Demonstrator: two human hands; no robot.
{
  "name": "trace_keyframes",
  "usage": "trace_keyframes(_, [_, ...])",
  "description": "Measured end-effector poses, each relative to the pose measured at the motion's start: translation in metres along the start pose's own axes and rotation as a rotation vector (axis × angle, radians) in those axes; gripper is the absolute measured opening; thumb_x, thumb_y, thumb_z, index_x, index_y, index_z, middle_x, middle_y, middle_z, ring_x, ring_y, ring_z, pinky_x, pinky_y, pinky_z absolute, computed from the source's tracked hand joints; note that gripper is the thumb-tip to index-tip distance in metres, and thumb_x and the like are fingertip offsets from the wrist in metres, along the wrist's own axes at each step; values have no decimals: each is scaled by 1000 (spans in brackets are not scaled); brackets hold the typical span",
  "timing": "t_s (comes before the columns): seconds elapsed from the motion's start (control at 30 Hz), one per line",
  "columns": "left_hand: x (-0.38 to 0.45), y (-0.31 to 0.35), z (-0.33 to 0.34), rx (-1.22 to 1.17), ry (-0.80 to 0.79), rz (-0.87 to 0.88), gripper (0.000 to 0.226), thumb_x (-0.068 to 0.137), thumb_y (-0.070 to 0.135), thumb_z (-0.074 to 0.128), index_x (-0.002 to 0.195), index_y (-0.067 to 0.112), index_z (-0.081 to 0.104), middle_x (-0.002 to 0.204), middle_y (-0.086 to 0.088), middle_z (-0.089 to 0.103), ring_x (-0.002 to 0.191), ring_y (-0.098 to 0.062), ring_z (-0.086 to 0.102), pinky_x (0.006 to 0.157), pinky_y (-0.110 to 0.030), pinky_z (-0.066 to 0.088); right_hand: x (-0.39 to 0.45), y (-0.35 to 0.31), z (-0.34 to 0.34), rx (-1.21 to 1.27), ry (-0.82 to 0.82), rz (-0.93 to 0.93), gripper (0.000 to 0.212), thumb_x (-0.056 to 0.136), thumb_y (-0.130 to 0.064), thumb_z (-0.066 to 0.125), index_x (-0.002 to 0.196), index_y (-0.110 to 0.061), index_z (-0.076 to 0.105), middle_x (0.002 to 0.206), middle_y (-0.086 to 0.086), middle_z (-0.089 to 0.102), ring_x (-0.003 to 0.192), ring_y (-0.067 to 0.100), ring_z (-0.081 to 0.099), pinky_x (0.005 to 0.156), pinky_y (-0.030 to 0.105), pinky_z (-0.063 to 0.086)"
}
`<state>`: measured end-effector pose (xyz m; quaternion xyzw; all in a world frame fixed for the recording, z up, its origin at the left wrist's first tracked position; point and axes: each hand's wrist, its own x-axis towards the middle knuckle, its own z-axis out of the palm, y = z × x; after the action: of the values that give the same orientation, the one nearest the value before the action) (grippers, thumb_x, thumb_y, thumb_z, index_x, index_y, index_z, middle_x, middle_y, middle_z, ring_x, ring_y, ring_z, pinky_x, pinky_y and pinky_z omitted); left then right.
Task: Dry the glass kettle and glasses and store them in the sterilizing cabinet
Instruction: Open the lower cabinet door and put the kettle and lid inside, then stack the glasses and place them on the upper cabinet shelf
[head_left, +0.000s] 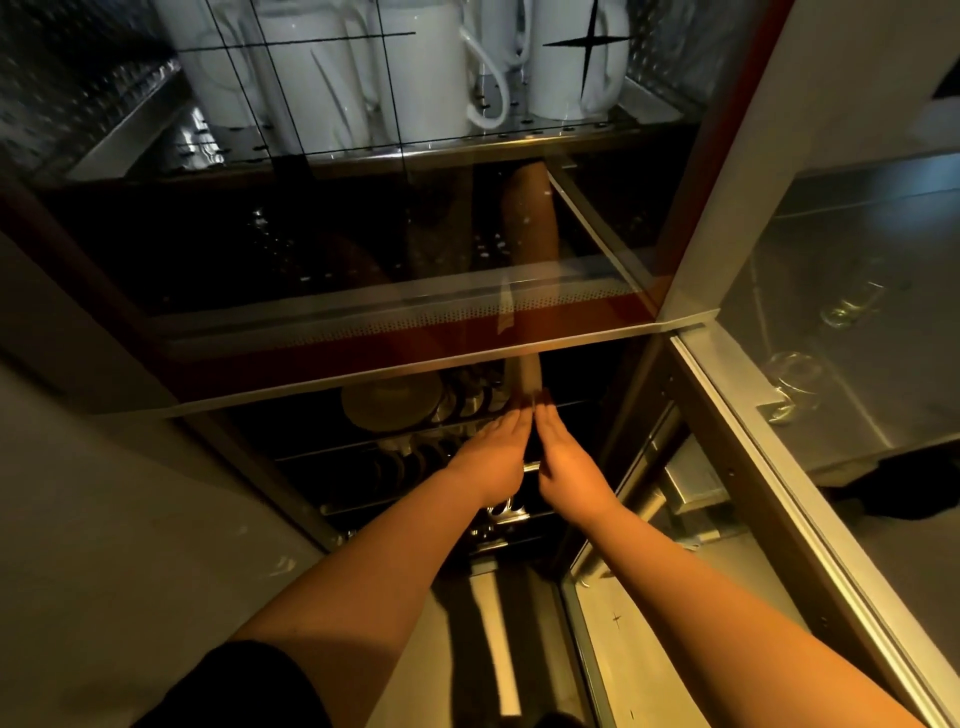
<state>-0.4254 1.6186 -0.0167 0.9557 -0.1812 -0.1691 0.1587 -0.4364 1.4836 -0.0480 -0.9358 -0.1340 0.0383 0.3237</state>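
The sterilizing cabinet (691, 312) fills the view. Its lower compartment stands open, with the glass door (779, 467) swung out to the right. My left hand (493, 452) and my right hand (566, 467) reach side by side into the lower compartment, over a wire rack (363, 452). The palms face each other with only a narrow dark gap between them. Whether they hold a glass is not visible. Two clear glasses (795, 379) show dimly through or in the open door's pane on the right. No glass kettle is visible.
The upper compartment is closed by a glass door (363, 234) that mirrors my arm. Behind it, white mugs and jugs (415, 78) stand on a perforated steel shelf. Plates (384, 400) stand on the lower rack. A grey wall lies to the left.
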Motion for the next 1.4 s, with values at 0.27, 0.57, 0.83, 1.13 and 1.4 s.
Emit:
trace_keyframes(0.27, [-22,19,-31,1,251,165,67,96,15,42,150,16,4,157,-8,14,142,-20,17,112,-28,15,-17,-27,-47,-68,180,-93,74,84,-1,53,149,-13,20,155,8,21,142,9,13,103,1,1])
trace_keyframes(0.57, [-33,118,-92,-109,511,547,54,93,13,47,144,17,32,147,4,34,132,-10,33,105,-23,30,-68,-48,-179,-147,513,-113,44,78,0,58,120,-9,53,117,6,56,112,19,49,96,20,33])
trace_keyframes(0.83, [35,217,-93,0,362,725,49,94,18,46,142,20,35,147,0,35,135,-15,29,108,-27,25,-104,34,-241,-318,541,130,43,82,-6,60,124,-11,51,125,4,51,114,21,48,95,30,40])
trace_keyframes(1.13, [144,285,-71,240,173,566,65,91,29,52,147,12,24,154,-10,21,140,-24,21,112,-36,21,-86,137,-278,-261,539,313,40,88,-13,55,127,-19,48,127,-3,48,117,13,46,92,19,36])
trace_keyframes(1.4, [217,308,-35,348,-75,433,81,88,39,57,150,14,10,157,-13,5,144,-30,5,114,-48,18,-54,198,-292,-228,546,397,42,89,-12,54,130,-19,46,131,-2,46,122,12,44,95,17,32])
